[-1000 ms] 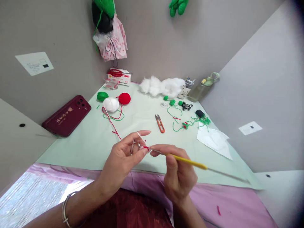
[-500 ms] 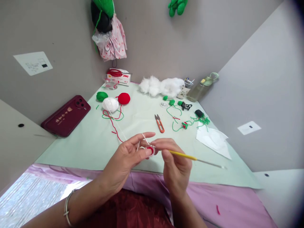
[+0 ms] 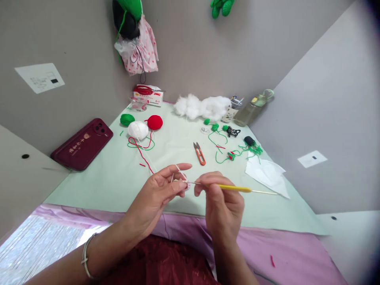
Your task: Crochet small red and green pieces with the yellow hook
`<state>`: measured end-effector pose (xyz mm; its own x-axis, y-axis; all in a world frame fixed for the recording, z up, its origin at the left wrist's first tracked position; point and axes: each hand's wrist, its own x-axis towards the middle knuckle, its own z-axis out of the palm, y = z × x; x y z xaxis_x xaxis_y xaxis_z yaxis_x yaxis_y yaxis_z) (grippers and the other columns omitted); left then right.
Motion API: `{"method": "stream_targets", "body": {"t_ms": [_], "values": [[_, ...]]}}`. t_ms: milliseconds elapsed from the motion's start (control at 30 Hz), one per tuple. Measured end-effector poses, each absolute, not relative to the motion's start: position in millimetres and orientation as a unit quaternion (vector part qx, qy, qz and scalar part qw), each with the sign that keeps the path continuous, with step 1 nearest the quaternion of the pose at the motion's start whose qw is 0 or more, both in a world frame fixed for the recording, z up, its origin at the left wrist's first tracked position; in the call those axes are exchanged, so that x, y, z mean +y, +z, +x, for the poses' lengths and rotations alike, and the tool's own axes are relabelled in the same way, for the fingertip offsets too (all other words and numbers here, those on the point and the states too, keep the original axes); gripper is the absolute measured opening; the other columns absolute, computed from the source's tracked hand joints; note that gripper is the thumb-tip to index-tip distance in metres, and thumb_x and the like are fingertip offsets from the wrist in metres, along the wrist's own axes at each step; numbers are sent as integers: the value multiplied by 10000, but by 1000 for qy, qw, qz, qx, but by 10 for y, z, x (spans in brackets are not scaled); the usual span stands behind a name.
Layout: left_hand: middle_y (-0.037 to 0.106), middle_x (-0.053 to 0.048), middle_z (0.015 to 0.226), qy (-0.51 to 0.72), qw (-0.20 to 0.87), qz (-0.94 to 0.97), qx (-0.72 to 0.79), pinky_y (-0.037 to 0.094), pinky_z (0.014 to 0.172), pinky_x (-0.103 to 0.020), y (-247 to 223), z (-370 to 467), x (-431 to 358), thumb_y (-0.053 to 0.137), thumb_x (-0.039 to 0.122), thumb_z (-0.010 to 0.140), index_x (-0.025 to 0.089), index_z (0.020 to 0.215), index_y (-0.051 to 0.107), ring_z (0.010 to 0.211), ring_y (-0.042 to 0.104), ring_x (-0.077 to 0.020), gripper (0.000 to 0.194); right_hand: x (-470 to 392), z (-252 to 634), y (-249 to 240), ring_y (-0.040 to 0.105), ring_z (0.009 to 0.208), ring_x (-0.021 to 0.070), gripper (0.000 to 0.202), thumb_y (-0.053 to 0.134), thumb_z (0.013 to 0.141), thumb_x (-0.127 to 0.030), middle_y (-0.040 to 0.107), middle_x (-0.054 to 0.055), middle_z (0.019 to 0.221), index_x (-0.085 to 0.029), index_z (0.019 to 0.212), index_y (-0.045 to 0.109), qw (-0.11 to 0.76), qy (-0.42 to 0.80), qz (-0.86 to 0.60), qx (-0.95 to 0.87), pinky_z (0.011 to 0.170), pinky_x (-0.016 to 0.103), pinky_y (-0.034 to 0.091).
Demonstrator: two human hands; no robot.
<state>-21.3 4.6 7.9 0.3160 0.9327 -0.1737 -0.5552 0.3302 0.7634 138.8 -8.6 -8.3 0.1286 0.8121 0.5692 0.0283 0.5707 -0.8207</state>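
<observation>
My left hand (image 3: 158,194) pinches a small crochet piece (image 3: 187,185) between thumb and fingers; only its pale edge shows. White yarn (image 3: 179,170) runs over the raised index finger, and a strand leads back to the white yarn ball (image 3: 138,130). In my right hand (image 3: 224,206) is a crochet hook (image 3: 234,188) with a yellow handle, held like a pencil. Its thin metal tip meets the edge of the crochet piece. Beyond the hands lie orange thread snips (image 3: 200,154).
Red (image 3: 154,122) and green yarn balls (image 3: 127,120) sit at the back left, near a dark red phone (image 3: 83,144). White stuffing (image 3: 202,108), a bottle (image 3: 253,107), small green crochet pieces (image 3: 215,127) and white paper (image 3: 265,174) are behind and to the right.
My right hand has shifted slightly right, drawing the hook back so more of its shaft shows. The left hand has turned the piece, and its red part is hidden now.
</observation>
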Motion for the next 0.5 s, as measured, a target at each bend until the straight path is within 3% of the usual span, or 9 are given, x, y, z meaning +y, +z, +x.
{"method": "stream_targets", "body": {"t_ms": [100,233,400,500], "values": [[655,24,831,489,720,359,337,431,681,-203,76,-200,17,873,295,844,313,1134,841,785,587,-100,291,-91,1369,-109,688,836,155,188,622,1038,-221,771,28,952,-268,1028,803,644,317,-359,-597,755,313,567],[637,23,888,474,708,386,354,338,568,-215,59,-224,3,859,370,858,354,1145,839,749,519,-97,287,-85,1382,-125,710,735,125,207,586,1065,-272,786,17,958,-265,1025,789,666,406,-335,-529,698,284,590],[633,19,926,482,689,402,362,430,773,-231,34,-262,-1,863,347,857,369,1157,832,866,545,-124,302,-100,1398,-75,731,707,130,239,533,1087,-288,782,19,914,-239,1002,751,668,424,-329,-515,673,283,609],[606,29,874,489,661,429,373,408,731,-237,29,-267,-25,848,356,876,375,1185,818,782,498,-114,311,-159,1404,-75,729,743,137,247,499,1088,-217,779,24,946,-245,1052,741,648,331,-366,-580,710,305,615]]}}
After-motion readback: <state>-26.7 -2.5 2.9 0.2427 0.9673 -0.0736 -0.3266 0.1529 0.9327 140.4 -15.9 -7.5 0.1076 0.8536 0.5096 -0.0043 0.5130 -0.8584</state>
